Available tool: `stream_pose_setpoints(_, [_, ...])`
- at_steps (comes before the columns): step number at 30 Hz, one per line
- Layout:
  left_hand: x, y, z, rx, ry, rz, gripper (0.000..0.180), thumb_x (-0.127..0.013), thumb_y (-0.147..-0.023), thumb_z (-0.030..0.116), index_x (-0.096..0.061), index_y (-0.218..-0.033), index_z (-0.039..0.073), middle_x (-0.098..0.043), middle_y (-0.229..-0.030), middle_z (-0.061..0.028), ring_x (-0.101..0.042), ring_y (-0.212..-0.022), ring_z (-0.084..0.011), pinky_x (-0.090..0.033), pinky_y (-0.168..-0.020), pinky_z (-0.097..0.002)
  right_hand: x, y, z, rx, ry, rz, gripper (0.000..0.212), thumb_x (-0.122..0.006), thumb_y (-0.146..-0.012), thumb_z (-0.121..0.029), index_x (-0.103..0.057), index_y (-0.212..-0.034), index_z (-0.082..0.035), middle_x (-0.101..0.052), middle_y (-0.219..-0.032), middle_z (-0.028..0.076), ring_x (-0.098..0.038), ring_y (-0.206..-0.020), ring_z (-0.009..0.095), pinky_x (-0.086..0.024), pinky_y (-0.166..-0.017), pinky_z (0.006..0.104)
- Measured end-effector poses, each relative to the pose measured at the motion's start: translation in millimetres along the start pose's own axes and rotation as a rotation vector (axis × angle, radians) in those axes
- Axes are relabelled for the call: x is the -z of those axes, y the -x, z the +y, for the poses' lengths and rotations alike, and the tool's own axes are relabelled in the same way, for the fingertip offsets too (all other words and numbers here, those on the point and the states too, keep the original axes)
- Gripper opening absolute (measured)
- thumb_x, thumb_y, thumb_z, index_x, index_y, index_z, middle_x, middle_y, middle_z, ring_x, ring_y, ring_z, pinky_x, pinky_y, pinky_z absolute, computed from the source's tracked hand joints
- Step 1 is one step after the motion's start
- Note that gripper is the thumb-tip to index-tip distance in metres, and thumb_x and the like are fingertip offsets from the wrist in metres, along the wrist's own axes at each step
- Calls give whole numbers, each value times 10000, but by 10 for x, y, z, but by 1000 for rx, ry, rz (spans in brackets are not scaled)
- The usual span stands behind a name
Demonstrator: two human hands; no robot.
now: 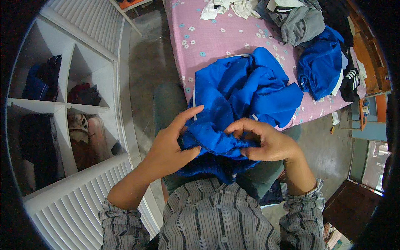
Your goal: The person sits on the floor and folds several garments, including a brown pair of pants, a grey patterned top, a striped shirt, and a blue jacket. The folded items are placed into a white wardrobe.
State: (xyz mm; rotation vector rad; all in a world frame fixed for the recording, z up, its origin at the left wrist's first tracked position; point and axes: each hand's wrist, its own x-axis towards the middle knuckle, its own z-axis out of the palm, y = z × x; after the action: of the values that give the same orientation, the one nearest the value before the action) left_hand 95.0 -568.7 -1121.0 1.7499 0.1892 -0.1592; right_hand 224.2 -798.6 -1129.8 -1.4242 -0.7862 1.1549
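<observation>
A blue garment [246, 89] with white piping spreads in loose folds from the edge of the bed onto my lap. Its gathered, elastic-looking edge lies between my two hands. On that edge's left side is my left hand [168, 143], thumb and index finger wide apart around the bunched cloth, the other fingers mostly hidden. My right hand [266, 141] pinches the gathered cloth on the right between curled fingers and thumb. The garment's exact kind cannot be made out from these folds.
The bed [187, 54] has a pink flowered sheet. Another blue garment [321, 62], a grey garment [302, 27] and white clothes [231, 8] lie on it. To the left stands a white shelf unit [87, 106] with folded clothes in its compartments.
</observation>
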Motion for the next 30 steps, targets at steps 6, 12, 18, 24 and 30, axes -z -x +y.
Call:
stream_pose_setpoints(6, [89, -5, -28, -37, 21, -25, 624, -690, -760, 77, -405, -1315, 73, -556, -1190, -133, -568, -1058, -202, -446, -909, -324, -1, -3, 44, -126, -126, 219, 167, -573, -854, -67, -629, -982, 25, -591, -828, -22, -510, -764, 53, -416, -671, 205])
stream_pose_setpoints(12, [60, 90, -2, 1, -67, 44, 487, -682, -742, 63, -408, -1145, 57, -600, -1002, -130, -591, -960, -175, -443, -901, -311, 9, -9, 82, -153, -190, 366, 193, -568, -831, -101, -625, -954, 36, -566, -805, -14, -493, -745, 73, -409, -652, 233])
stream_pose_setpoints(18, [157, 76, -85, -52, 14, -22, 427, -660, -696, 13, -434, -1056, 53, -495, -956, -43, -518, -964, -128, -393, -891, -270, -60, -16, -7, -333, 137, 159, 221, -545, -834, -135, -587, -988, 17, -594, -871, 61, -547, -848, 131, -432, -773, 261])
stream_pose_setpoints(24, [282, -92, -38, -106, -158, -98, 301, -635, -695, 16, -506, -963, 58, -546, -1003, -61, -553, -931, -167, -400, -905, -314, -425, -306, 175, 0, 103, 362, 223, -611, -902, -211, -578, -1009, -18, -562, -822, 26, -516, -772, 99, -432, -684, 262])
stream_pose_setpoints(30, [321, -313, -297, -342, -950, 493, 356, -656, -689, 3, -546, -1018, 84, -567, -1024, -120, -476, -1072, -331, -357, -907, -431, -619, -700, 583, 60, -119, 441, 180, -534, -960, -199, -573, -893, -36, -461, -699, -57, -414, -660, 38, -361, -570, 215])
